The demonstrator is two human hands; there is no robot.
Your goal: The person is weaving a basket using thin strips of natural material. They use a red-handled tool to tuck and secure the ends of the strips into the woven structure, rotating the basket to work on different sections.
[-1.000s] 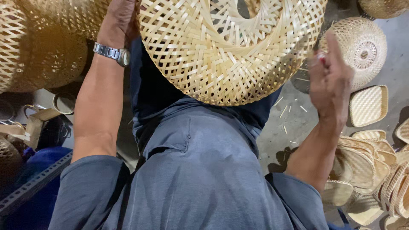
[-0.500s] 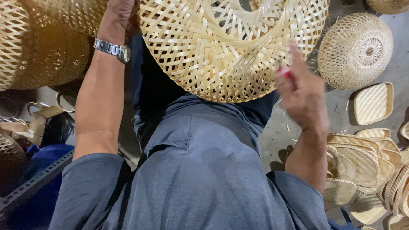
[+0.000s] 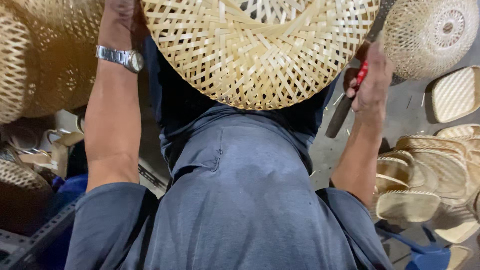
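Over the lap sits the round pale woven bamboo basket (image 3: 260,50), steadied by the left hand (image 3: 120,20) gripping its rim so the right hand (image 3: 372,82), fist closed round a dark red-handled tool (image 3: 350,100), can reach its edge.

Pale straw-yellow open lattice weave on the basket (image 3: 260,50); red and black tool handles (image 3: 352,92); silver wristwatch (image 3: 122,57); grey-blue shirt (image 3: 240,210).

Woven trays (image 3: 425,175) stacked on the floor beside a round basket (image 3: 432,32)
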